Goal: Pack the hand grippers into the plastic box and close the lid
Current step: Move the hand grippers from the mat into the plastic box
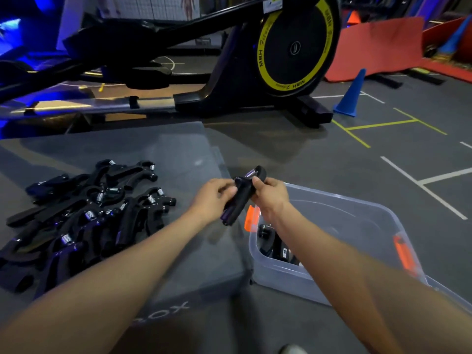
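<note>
One hand gripper [241, 194], black with a steel spring, held in the air by both hands: left hand [213, 198] closed on its handles, right hand [268, 196] closed near its spring end. Pile of hand grippers [84, 215] on grey mat [184, 154], left. Clear plastic box [332, 251] with orange latches, open, right, some grippers inside. Exercise machine [255, 60], blue cone [350, 94] and red mat [378, 47] beyond, well apart.
</note>
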The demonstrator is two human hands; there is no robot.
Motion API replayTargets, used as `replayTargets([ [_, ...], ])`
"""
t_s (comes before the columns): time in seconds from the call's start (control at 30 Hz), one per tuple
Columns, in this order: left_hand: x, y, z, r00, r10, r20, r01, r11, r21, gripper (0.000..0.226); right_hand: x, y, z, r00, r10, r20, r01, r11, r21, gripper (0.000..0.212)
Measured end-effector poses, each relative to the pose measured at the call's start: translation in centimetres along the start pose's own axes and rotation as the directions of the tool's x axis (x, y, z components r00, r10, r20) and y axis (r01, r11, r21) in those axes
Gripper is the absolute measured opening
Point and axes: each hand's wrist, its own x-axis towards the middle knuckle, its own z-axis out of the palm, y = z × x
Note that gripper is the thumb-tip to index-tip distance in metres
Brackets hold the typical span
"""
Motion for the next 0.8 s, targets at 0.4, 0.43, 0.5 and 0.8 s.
replayTargets([
  [0.4,2.9,1.9,6.7,0.967,-0.181,0.180,0.216,0.956,-0.198,0.022,1.6,-1.0,-8.3,0.996,-0.088,-0.003,0.088,0.995,0.056,0.021],
  [0.43,3.2,2.4,7.4,0.969,-0.188,0.160,0.218,0.956,-0.197,0.023,1.7,-1.0,-8.9,0.993,-0.117,-0.016,0.117,0.992,-0.040,0.017],
  [0.5,3.7,3.3,8.9,0.973,-0.201,0.112,0.222,0.949,-0.226,0.022,1.3,-0.9,-9.9,0.985,-0.170,-0.009,0.163,0.956,-0.245,0.013],
  [0.8,4.9,6.0,15.3,0.985,-0.153,0.081,0.168,0.955,-0.244,0.031,2.6,-1.1,-14.1,0.951,-0.186,-0.247,0.020,0.834,-0.551,0.022],
])
